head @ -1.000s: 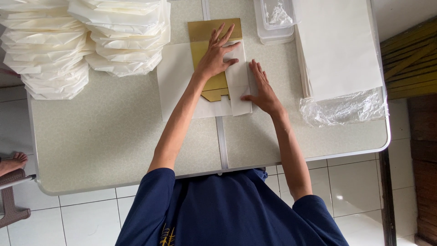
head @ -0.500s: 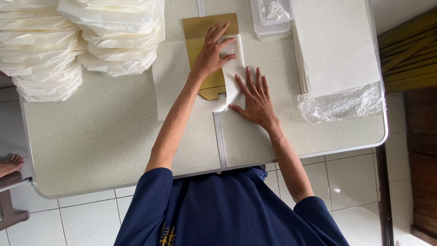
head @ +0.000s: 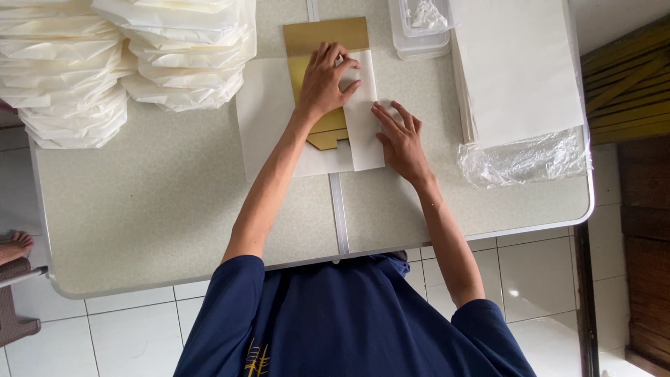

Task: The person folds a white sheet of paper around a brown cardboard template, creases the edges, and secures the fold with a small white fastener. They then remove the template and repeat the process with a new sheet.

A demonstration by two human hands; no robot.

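Paper folding is what the head view shows: a white sheet (head: 269,115) lies flat on the speckled table (head: 139,209), with a gold cardboard template (head: 324,38) laid on top of it, its long axis running away from the person. The sheet's right side is folded over the template as a narrow white flap (head: 364,132), also running lengthwise away from the body.

The left hand (head: 324,84) lies palm down on the template, fingers spread and slightly curled, fingertips resting on the upper edge of the flap; it presses rather than grips and holds nothing. The right hand (head: 401,139) lies flat and open just beside the flap's right edge, fingers pointing up and to the left, touching the fold's lower part; it also grips nothing. The fold line sits between the two hands, nearer the right one at its lower end and under the left one at its upper end.

Stacks of folded white paper (head: 125,63) fill the table's far left. On the right lies a pile of flat white sheets (head: 516,70) in loose clear plastic wrap (head: 523,159), with a clear plastic box (head: 419,35) beside it.
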